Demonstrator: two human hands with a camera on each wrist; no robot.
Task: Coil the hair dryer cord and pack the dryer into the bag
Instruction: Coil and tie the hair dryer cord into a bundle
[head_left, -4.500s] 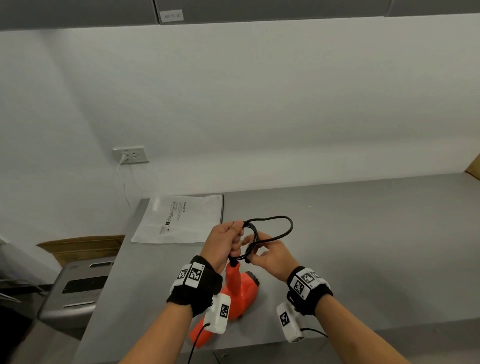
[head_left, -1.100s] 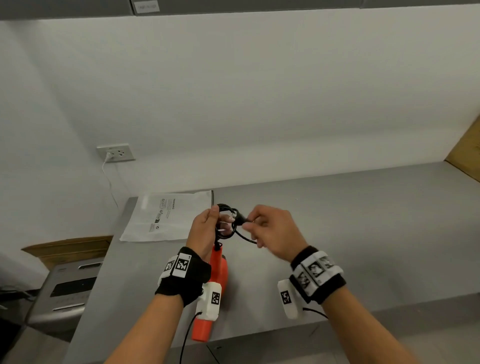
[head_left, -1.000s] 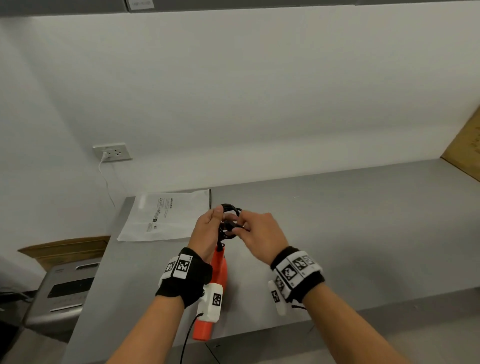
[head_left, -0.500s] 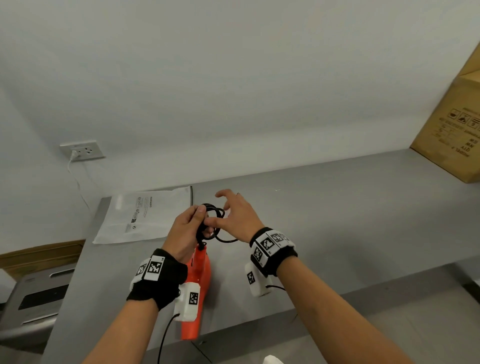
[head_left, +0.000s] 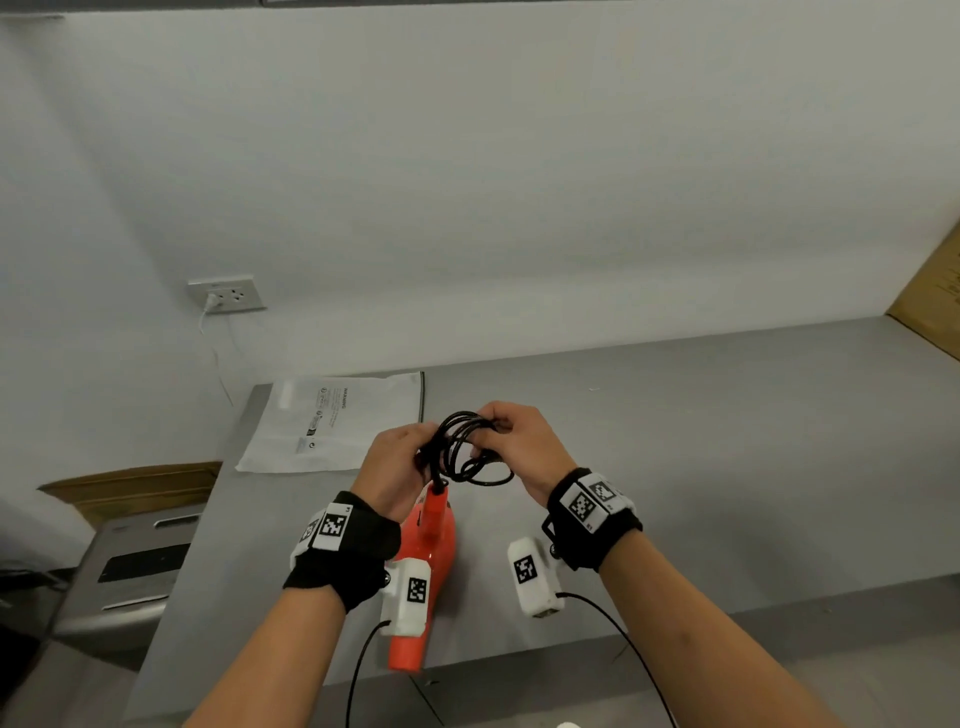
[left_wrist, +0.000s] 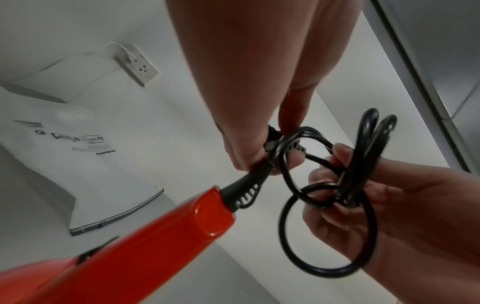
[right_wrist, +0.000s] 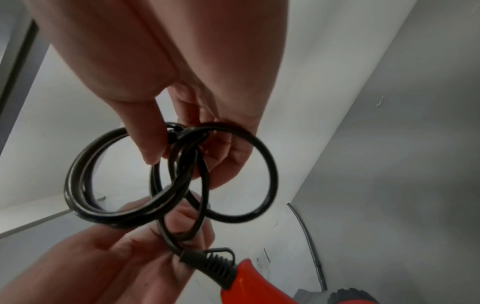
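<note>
A bare workroom — grey steel counter (head_left: 727, 467), wall socket (head_left: 228, 294), cardboard box (head_left: 935, 306).

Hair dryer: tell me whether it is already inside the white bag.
No. The orange hair dryer lies on the grey table, while the white bag lies flat beside it, farther back to the left.

glossy black cord (head_left: 464, 451), matt table (head_left: 727, 441)

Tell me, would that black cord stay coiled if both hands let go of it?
Probably not. The black cord looks springy: its loops already splay to different sizes though the left hand and right hand both pinch it. Its glossy jacket may slip. The ribbed sleeve at the orange dryer handle looks stiffer, so that end should bend less.
</note>
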